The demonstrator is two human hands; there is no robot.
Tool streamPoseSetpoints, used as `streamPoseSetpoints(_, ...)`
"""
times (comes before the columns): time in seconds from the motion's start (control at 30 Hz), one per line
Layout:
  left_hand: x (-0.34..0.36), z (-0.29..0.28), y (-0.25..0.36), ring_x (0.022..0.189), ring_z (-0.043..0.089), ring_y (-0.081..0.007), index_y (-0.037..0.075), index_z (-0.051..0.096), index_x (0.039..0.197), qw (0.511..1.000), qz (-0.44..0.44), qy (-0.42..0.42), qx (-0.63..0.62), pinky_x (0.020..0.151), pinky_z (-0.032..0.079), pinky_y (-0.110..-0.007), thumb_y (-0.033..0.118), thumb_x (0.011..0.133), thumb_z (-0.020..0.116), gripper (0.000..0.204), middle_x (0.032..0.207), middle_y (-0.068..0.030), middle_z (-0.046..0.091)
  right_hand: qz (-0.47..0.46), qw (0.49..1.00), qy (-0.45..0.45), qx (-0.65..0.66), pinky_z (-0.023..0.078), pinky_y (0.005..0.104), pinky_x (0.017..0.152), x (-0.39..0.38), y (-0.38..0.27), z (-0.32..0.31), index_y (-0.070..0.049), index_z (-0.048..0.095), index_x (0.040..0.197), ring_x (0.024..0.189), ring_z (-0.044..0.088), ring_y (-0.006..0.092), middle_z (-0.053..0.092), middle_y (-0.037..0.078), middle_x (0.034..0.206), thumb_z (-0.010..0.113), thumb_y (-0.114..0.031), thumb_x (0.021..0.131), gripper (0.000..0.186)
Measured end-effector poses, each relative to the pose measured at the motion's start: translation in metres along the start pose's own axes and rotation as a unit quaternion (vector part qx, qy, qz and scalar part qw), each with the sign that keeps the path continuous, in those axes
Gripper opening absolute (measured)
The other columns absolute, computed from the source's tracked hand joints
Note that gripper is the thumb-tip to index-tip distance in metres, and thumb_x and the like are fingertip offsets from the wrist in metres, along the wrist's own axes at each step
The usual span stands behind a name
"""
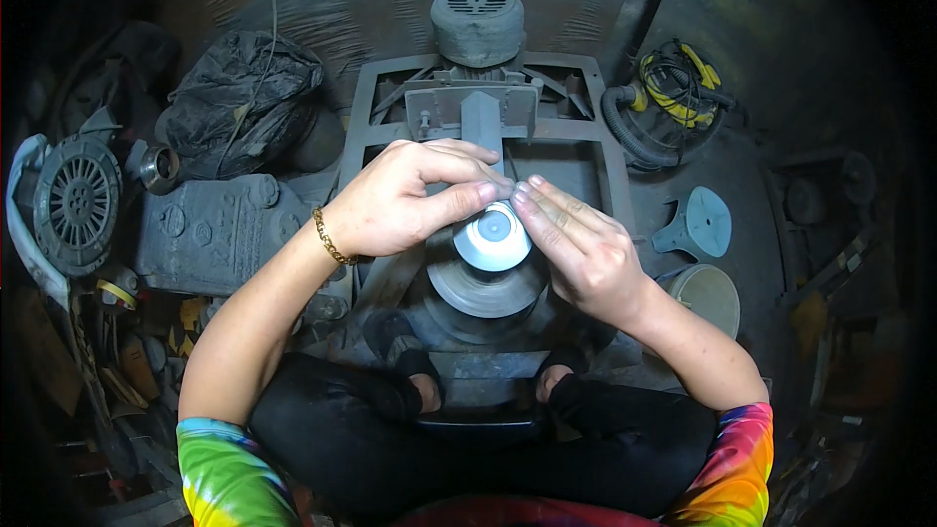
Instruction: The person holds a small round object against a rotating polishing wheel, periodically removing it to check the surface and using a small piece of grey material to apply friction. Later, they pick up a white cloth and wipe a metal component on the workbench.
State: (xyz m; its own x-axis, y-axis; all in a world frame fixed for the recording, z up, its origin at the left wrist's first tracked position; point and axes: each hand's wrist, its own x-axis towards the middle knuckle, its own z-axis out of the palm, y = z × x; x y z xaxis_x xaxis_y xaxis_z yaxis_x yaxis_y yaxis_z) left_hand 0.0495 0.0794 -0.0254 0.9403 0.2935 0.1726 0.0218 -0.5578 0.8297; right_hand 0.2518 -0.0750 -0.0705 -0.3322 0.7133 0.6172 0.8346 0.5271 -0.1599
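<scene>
In front of me a pale, round metal hub [495, 226] with a raised ring sits above a wide grey disc [485, 290]. Over the hub's far edge my left hand [405, 197] comes in from the left, its thumb and fingers drawn together. My right hand [590, 259] meets it from the right with its fingers pressed together, close to the hub's rim. The fingertips of both hands come together at one spot. Whatever they grip there is hidden by the fingers. A gold chain bracelet [330, 237] circles my left wrist.
Behind the hands stand a dusty motor [477, 29] and a metal frame [610, 151]. A grey metal casting [220, 234] and a black plastic bag [239, 93] lie left. To the right are a coiled black-and-yellow hose [673, 98], a pale blue stool [705, 222] and a bucket [711, 298].
</scene>
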Motion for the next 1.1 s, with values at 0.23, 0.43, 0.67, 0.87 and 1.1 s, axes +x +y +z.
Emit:
streamPoseSetpoints(0.23,-0.0004,0.0011,-0.0013,0.123,0.059,-0.0372,-0.002,0.073,0.108,1.000,-0.005,0.007,-0.004,0.109,0.041,-0.047,0.024,0.098,0.061,0.030,0.112,-0.0168,0.073,0.006,1.000,0.001,0.002,0.053,0.0431,0.100,-0.0004,-0.0001,0.0014,0.007,0.062,0.127,0.114,0.067,0.0356,0.069,0.024,0.117,0.061,0.000,0.079,0.048)
streamPoseSetpoints(0.43,0.0008,0.0027,-0.0023,0.122,0.060,-0.0367,-0.001,0.074,0.108,1.000,0.002,0.007,0.001,0.108,0.043,-0.046,0.021,0.097,0.061,0.028,0.111,-0.0170,0.073,0.008,1.000,0.002,-0.003,0.054,0.0432,0.100,-0.0019,0.0008,0.0022,0.007,0.061,0.128,0.115,0.066,0.0355,0.069,0.024,0.117,0.061,0.000,0.080,0.048)
streamPoseSetpoints(0.67,0.0022,0.0028,0.0001,0.121,0.061,-0.0359,-0.001,0.074,0.109,1.000,-0.007,0.014,0.013,0.106,0.044,-0.045,0.021,0.097,0.062,0.027,0.111,-0.0171,0.073,0.012,1.000,0.001,-0.003,0.054,0.0434,0.100,-0.0032,0.0018,0.0025,0.007,0.061,0.129,0.115,0.066,0.0354,0.069,0.023,0.117,0.061,0.000,0.080,0.049)
streamPoseSetpoints(0.87,0.0026,0.0033,-0.0030,0.122,0.061,-0.0361,0.000,0.074,0.109,0.999,-0.020,0.016,0.020,0.107,0.044,-0.045,0.021,0.097,0.062,0.028,0.111,-0.0171,0.073,0.020,1.000,0.006,0.001,0.054,0.0435,0.100,-0.0042,0.0028,0.0053,0.006,0.061,0.128,0.115,0.066,0.0358,0.069,0.023,0.117,0.061,0.000,0.079,0.049)
streamPoseSetpoints(1.1,0.0036,0.0029,0.0027,0.121,0.061,-0.0369,-0.001,0.074,0.106,0.999,-0.003,0.014,0.034,0.108,0.044,-0.046,0.022,0.097,0.062,0.027,0.110,-0.0165,0.073,0.011,1.000,0.019,0.004,0.055,0.0433,0.098,-0.0035,0.0028,0.0045,0.006,0.062,0.127,0.114,0.067,0.0355,0.069,0.023,0.116,0.062,0.000,0.079,0.048)
